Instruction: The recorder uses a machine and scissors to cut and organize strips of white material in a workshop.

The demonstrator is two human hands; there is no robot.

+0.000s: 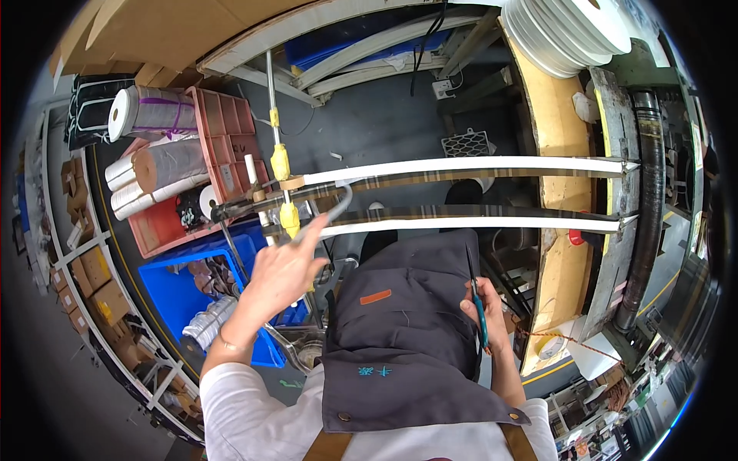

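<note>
My left hand (282, 271) is over the left end of two stretched bands, index finger extended and thumb apart. A blurred pale strip (345, 203) curves at its fingertip; whether the fingers grip it is unclear. My right hand (490, 305) holds scissors (477, 305) with teal handles, the dark blades pointing away from me. Across the gap in front run an upper white strip (461, 165) and a lower white strip (461, 225), with dark plaid ribbon (415, 177) between them. On the left, a metal rod (271, 80) with yellow wrapping (280, 161) crosses near a tape roll (292, 182).
A pink crate (222, 132) with wrapped rolls (167, 167) stands left, above a blue bin (173, 276). To the right are a wooden board (562, 201), a dark roller (640, 219) and large white spools (565, 34). A grey apron (398, 322) covers my lap.
</note>
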